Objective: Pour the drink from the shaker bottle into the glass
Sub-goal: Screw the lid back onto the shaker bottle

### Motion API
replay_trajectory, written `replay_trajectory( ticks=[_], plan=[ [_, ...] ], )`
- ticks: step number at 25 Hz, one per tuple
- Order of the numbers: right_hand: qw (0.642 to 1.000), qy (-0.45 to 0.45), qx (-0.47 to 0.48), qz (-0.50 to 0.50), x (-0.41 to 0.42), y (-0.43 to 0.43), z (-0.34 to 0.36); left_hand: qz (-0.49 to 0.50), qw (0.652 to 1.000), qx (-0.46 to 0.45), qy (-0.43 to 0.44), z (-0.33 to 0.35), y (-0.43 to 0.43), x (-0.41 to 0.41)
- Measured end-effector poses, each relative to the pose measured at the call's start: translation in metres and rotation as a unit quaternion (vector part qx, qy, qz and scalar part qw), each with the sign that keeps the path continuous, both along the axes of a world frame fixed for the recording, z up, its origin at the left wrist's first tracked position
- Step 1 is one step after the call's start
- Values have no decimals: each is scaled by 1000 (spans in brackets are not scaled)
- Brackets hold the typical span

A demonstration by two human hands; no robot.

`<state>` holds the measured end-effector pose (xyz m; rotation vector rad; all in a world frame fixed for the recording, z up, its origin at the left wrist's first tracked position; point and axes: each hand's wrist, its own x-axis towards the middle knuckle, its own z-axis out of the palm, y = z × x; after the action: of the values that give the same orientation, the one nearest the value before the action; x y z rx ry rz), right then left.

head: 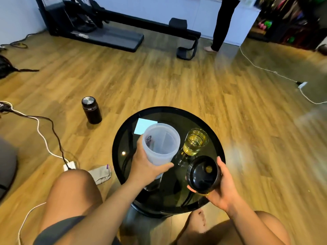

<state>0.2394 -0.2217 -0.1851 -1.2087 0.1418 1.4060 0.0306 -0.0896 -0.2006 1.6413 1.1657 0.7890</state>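
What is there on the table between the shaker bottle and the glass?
Nothing: in the head view only bare dark tabletop separates the shaker bottle from the glass.

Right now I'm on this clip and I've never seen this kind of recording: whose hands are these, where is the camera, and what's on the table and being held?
There is no machine here. A person wears one wide-angle camera on the head, looking down at their own bare hands and knees. The left hand grips a frosted plastic shaker bottle, open at the top and looking empty. The right hand holds the bottle's black lid. On the round dark glass table stands a glass of yellow drink. A dark flask stands on the wooden floor.
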Motion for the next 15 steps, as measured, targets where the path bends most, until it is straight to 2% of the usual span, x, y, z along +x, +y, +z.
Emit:
replay_trajectory(
  ticks=[2,4,6,7,9,10,12,13,14,15],
  plan=[
    [1000,-17,-9,15,-4,0,4,-10,1000,1,4,3,0,-1],
    [996,-78,-9,53,-7,2,13,-25,1000,8,9,5,-3,-5],
    [970,-223,2,95,-6,16,36,-31,1000,-4,-4,9,-4,-11],
    [941,-319,20,110,-6,27,53,-31,999,-4,-12,11,-4,-13],
    [847,-502,88,150,-15,52,93,-30,999,13,-22,20,-2,-10],
    [776,-591,116,188,-24,66,111,-30,999,18,-27,23,-1,-7],
    [590,-745,139,280,-50,93,131,-28,999,5,-26,32,3,0],
    [506,-790,140,319,-61,102,131,-26,999,-4,-22,34,5,3],
    [441,-816,136,349,-68,107,127,-22,999,-8,-22,35,7,4],
    [401,-829,131,367,-72,110,119,-19,1000,-10,-20,34,9,4]
  ],
)
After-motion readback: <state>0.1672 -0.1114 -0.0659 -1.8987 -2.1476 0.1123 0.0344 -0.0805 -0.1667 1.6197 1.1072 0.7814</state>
